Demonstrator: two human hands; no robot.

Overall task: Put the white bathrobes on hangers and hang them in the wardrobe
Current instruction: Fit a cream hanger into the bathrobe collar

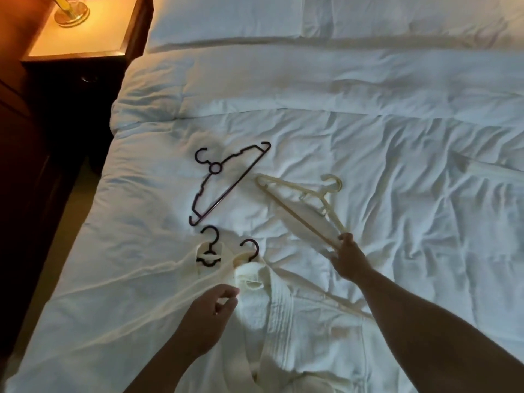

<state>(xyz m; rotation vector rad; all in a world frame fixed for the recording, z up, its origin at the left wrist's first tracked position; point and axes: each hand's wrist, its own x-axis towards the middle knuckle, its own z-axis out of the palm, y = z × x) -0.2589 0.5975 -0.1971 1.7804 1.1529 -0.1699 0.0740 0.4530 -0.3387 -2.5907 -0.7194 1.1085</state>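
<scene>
Two white bathrobes lie on the bed near me, each on a dark hanger. One robe (136, 302) spreads to the left, and its hanger hook (210, 236) pokes out of the collar. The other robe (297, 321) lies in the middle with its hook (252, 248) showing. My left hand (207, 319) pinches fabric at the collar of the middle robe. My right hand (350, 260) grips the near end of a cream hanger (306, 207) that lies on the duvet. A bare dark hanger (226, 182) rests further up the bed.
The bed (397, 123) has a rumpled white duvet, with pillows (226, 21) at its head. On the left stands a dark wooden nightstand (79, 38) with a brass lamp base (71, 12). Dark floor runs along the bed's left side.
</scene>
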